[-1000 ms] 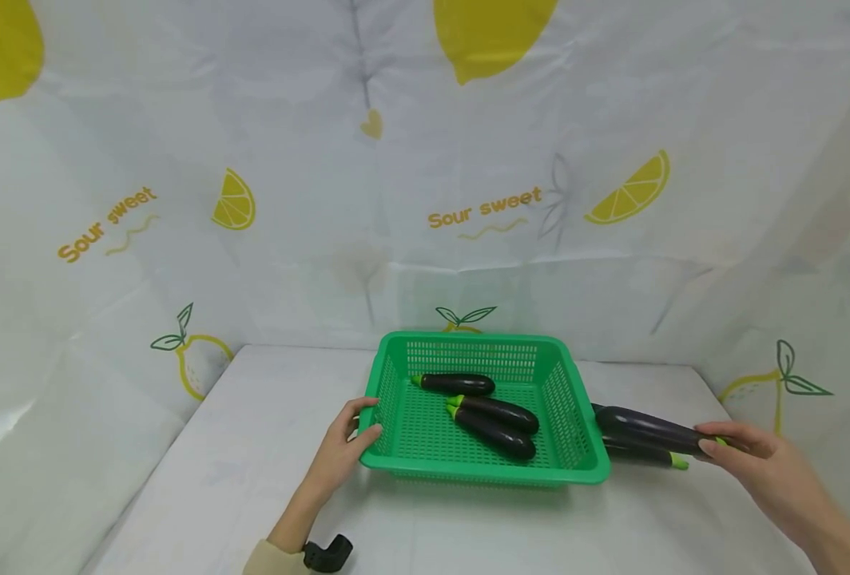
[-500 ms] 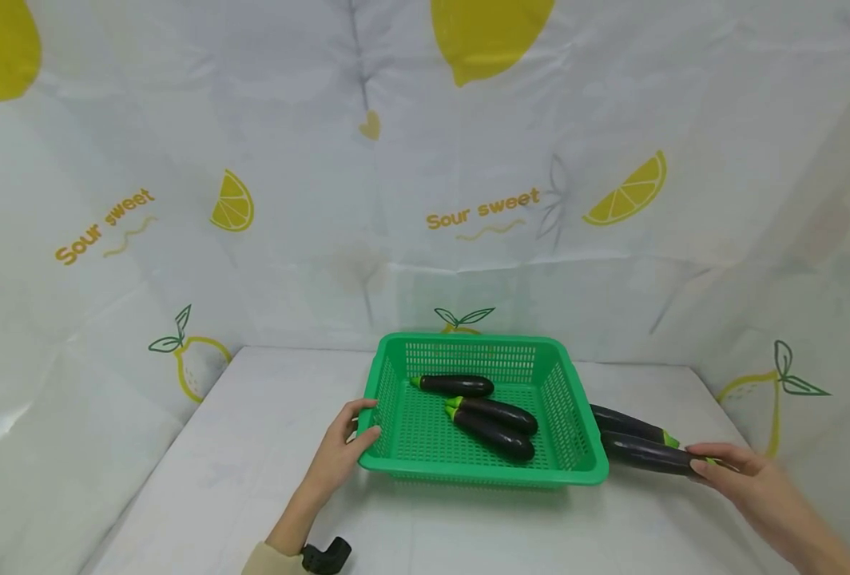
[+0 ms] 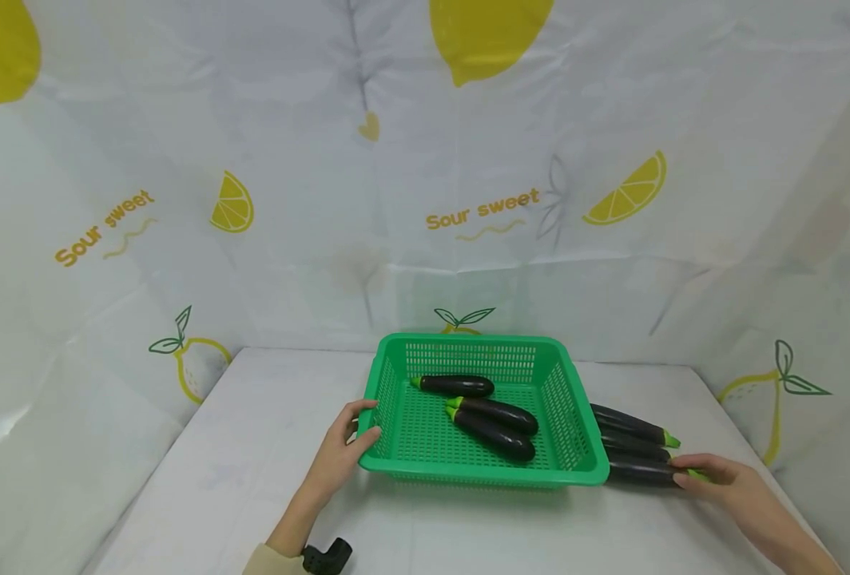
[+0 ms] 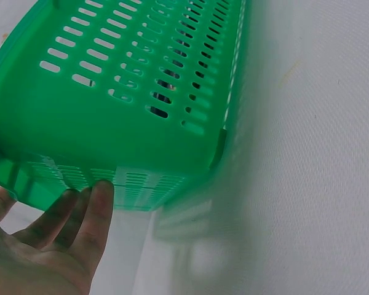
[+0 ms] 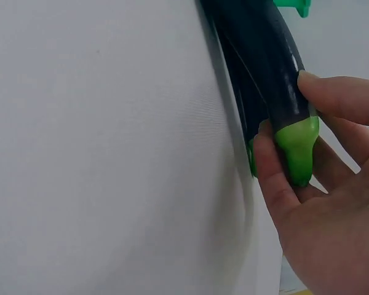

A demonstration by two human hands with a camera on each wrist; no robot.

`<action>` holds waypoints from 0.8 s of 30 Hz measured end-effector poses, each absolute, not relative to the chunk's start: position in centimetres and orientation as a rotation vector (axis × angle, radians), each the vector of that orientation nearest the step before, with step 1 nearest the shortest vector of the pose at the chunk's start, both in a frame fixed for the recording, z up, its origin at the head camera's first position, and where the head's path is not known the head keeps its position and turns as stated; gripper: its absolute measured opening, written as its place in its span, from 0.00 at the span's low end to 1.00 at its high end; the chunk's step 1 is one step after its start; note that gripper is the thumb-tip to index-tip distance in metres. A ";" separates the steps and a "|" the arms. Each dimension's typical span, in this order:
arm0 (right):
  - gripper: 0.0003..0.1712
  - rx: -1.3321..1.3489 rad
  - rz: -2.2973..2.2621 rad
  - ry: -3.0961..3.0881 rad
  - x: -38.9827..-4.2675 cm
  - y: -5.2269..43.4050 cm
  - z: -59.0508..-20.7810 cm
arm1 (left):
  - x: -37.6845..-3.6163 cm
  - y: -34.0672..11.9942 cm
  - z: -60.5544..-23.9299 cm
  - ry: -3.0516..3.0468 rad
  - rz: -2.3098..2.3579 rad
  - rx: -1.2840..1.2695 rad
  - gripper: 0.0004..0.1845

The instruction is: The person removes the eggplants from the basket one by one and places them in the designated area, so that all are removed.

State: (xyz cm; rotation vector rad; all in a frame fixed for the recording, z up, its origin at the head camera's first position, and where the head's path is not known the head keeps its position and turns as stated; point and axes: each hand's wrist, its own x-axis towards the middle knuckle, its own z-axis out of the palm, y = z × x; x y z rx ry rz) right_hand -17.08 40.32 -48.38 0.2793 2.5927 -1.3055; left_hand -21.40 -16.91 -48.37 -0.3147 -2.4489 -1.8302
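Note:
A green slotted basket (image 3: 482, 477) stands on the white table and holds three dark eggplants (image 3: 497, 415). My left hand (image 3: 353, 438) grips its left rim, thumb on top; in the left wrist view the fingers (image 4: 89, 206) lie under the basket's edge (image 4: 129, 135). Right of the basket lie three more eggplants. My right hand (image 3: 712, 481) pinches the green stem end of the nearest eggplant (image 3: 641, 473), which lies low by the basket's corner. In the right wrist view the held eggplant (image 5: 270, 67) is between thumb and fingers (image 5: 307, 92), with another eggplant (image 5: 243, 110) close beside it.
A lemon-printed white cloth backdrop (image 3: 425, 200) closes in the table at the back and both sides. Bare white tabletop (image 3: 252, 447) lies left of and in front of the basket. A black wrist mount (image 3: 327, 553) shows on my left forearm.
My right hand has brought its eggplant down and nearer, from above the two lying eggplants to the table beside them. The left hand and the basket have stayed put.

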 end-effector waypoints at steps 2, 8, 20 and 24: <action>0.36 0.268 -1.274 2.628 -17.1 40.1 -48.6 | -21.4 -16.9 -48.4 -2.450 -1.830 -0.311 0.24; 0.35 0.222 -1.145 2.779 -17.0 39.6 -49.0 | -21.4 -16.9 -48.4 -2.444 -1.838 -0.314 0.24; 0.28 0.123 -1.008 2.971 -16.6 39.1 -48.8 | -21.4 -16.8 -48.5 -2.444 -1.838 -0.309 0.24; 0.31 0.165 -1.033 2.953 -16.5 39.3 -48.5 | -21.3 -16.8 -48.5 -2.443 -1.837 -0.312 0.24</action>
